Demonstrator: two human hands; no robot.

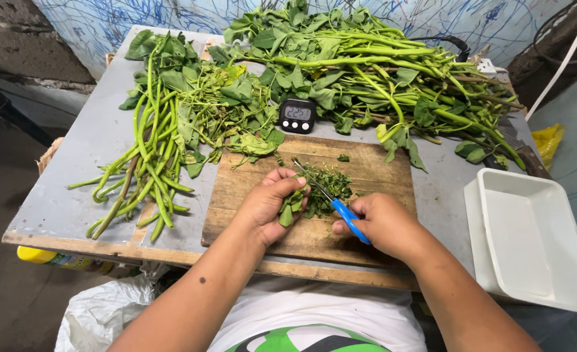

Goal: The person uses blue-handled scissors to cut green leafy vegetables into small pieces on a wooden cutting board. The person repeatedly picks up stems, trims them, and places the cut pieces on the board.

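My left hand (267, 205) grips a small bunch of green leaves (292, 207) over a wooden cutting board (373, 164). My right hand (381, 225) holds blue-handled scissors (339, 208), whose blades point up-left into the leaves. A small pile of cut greens (327, 182) lies on the board just beyond the hands.
A heap of long green stalks (146, 163) lies on the grey table (86, 150) at left, and a larger leafy pile (366, 72) sits behind. A black digital timer (297, 115) stands behind the board. A white plastic tray (529, 241) rests at right. A knife (519, 151) lies beside it.
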